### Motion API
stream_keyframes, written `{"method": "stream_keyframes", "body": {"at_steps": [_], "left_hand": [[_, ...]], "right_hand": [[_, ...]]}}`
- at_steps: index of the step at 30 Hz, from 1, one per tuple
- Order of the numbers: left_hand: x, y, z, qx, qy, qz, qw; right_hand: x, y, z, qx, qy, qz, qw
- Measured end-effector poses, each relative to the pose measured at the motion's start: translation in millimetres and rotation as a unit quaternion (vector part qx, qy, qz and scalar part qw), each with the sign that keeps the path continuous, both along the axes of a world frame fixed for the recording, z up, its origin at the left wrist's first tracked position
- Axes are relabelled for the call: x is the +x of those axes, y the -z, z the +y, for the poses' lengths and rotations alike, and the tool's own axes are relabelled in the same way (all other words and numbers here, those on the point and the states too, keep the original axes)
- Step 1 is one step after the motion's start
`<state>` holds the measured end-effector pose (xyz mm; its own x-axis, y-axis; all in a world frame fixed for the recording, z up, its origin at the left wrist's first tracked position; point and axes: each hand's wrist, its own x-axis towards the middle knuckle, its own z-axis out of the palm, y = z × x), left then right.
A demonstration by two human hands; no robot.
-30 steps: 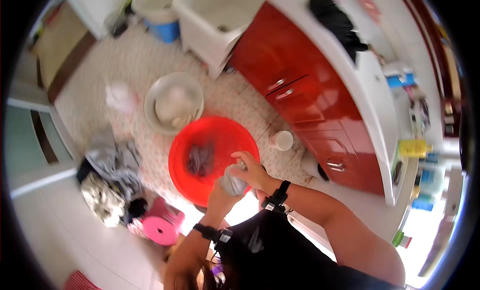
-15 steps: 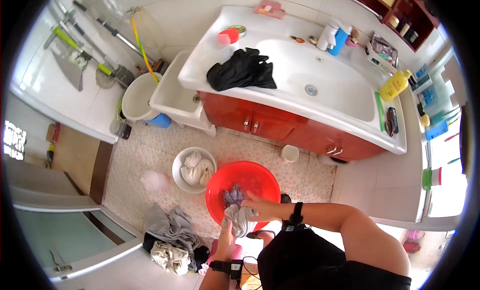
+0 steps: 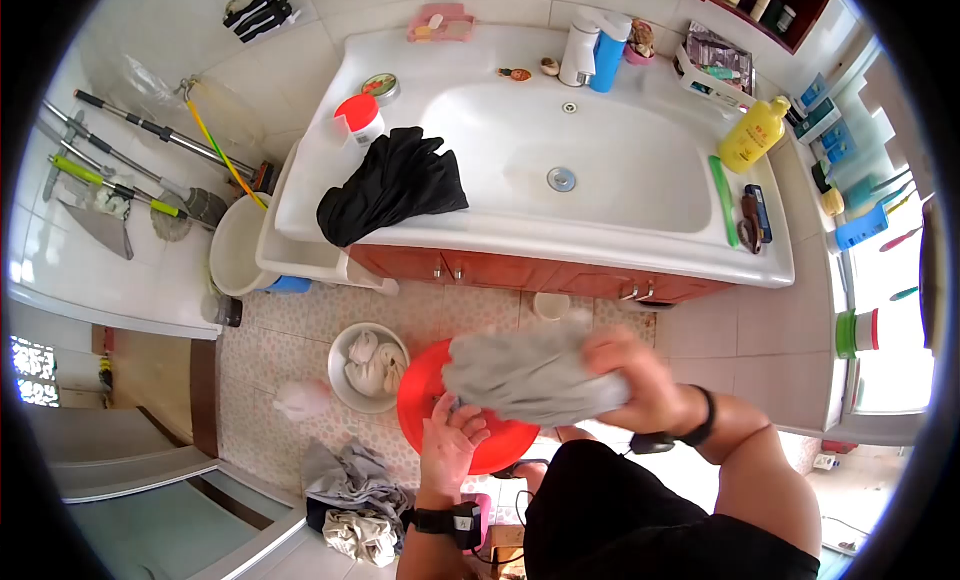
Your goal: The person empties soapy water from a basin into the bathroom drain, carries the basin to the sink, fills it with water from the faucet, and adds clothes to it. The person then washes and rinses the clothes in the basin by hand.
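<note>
A light grey cloth [image 3: 535, 372], perhaps a garment, hangs stretched over the red basin [image 3: 512, 442]. My right hand [image 3: 645, 378] grips its right end, with the fingers blurred by motion. Over the basin's left side is my left hand [image 3: 453, 442], palm up and fingers apart, with nothing in it. The cloth hides most of the basin's inside. Left of the basin, a white bowl [image 3: 340, 378] holds pale wet cloths [image 3: 372, 365].
A pile of clothes [image 3: 355, 480] lies on the floor at lower left. Ahead stands a white sink counter [image 3: 610, 248] with a black cloth [image 3: 395, 185] and a yellow bottle [image 3: 755, 135] on it. A small white cup [image 3: 551, 305] stands below the cabinet.
My right hand has lifted the grey cloth up and right out of the basin. The left hand has let go of it and opened. The view has tilted upward.
</note>
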<state>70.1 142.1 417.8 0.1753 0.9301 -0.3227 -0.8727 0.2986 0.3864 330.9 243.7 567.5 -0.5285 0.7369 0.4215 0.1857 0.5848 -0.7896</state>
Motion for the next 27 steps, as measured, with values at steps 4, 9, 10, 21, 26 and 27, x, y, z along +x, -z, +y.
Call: {"method": "stream_keyframes", "body": {"at_steps": [4,9,10,21,26,27], "left_hand": [[-0.8,-2.6,0.4,-0.036,0.017,0.051,0.998],[5.4,12.7,-19.7,-0.132,0.048,0.081,0.987],[7.1,13.8,-24.5,-0.151,0.063,0.115,0.980],[4.5,47.6,-58.1,-0.204,0.112,0.146,0.961],[-6.0,63.4,-66.3,-0.248,0.092,0.151,0.952],[-9.2,69.7,-70.3,-0.256,0.086,0.146,0.952]], "right_hand": [[49.1,-60.6,2.8,0.171,0.213,-0.004,0.962],[67.1,-53.3,30.3,0.296,0.356,-0.081,0.882],[71.5,-40.7,38.5,0.339,0.377,-0.144,0.850],[88.0,74.7,38.3,0.120,0.363,-0.351,0.855],[52.0,55.4,17.2,0.180,0.389,-0.397,0.811],[44.1,58.0,8.9,0.200,0.402,-0.390,0.804]]}}
